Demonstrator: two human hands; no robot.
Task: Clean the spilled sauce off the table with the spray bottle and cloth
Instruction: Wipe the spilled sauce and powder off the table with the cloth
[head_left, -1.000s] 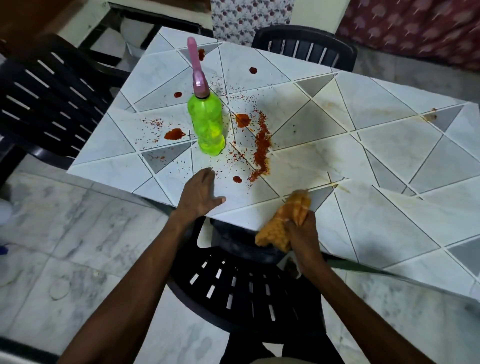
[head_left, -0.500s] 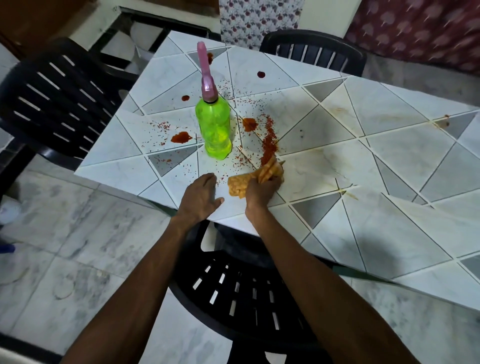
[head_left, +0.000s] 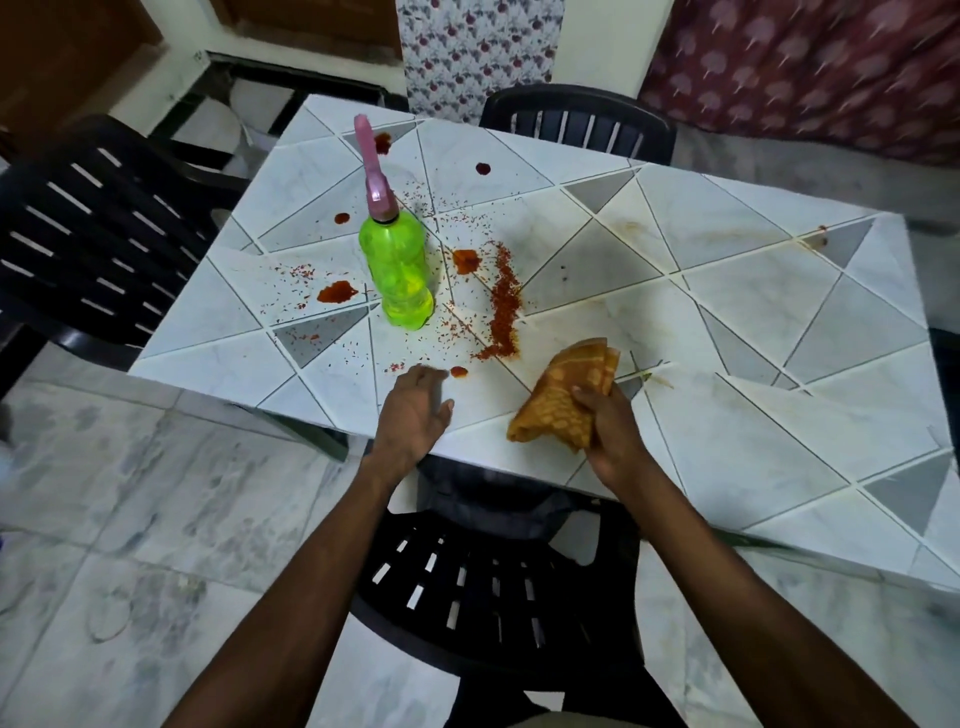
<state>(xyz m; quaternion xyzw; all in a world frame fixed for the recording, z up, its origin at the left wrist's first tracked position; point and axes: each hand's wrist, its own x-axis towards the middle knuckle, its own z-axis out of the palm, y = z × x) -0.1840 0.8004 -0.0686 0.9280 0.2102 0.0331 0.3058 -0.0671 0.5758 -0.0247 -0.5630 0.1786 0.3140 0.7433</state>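
Note:
A green spray bottle (head_left: 399, 270) with a pink nozzle stands upright on the white tiled table (head_left: 701, 291). Red sauce (head_left: 503, 306) lies in a long streak right of the bottle, with smaller blobs and flakes scattered around it. My right hand (head_left: 610, 426) grips a folded orange cloth (head_left: 566, 397) at the table's near edge, just below the streak's lower end. My left hand (head_left: 415, 410) rests flat on the table near the edge, fingers relaxed, beside a small red drop.
A black plastic chair (head_left: 493, 587) is tucked under the table in front of me. Another black chair (head_left: 88, 239) stands at the left and a third (head_left: 582, 122) at the far side. Marble floor lies to the left.
My right hand with the cloth has pulled back from the sauce streak toward the near edge and to the right. The left hand has stayed in place.

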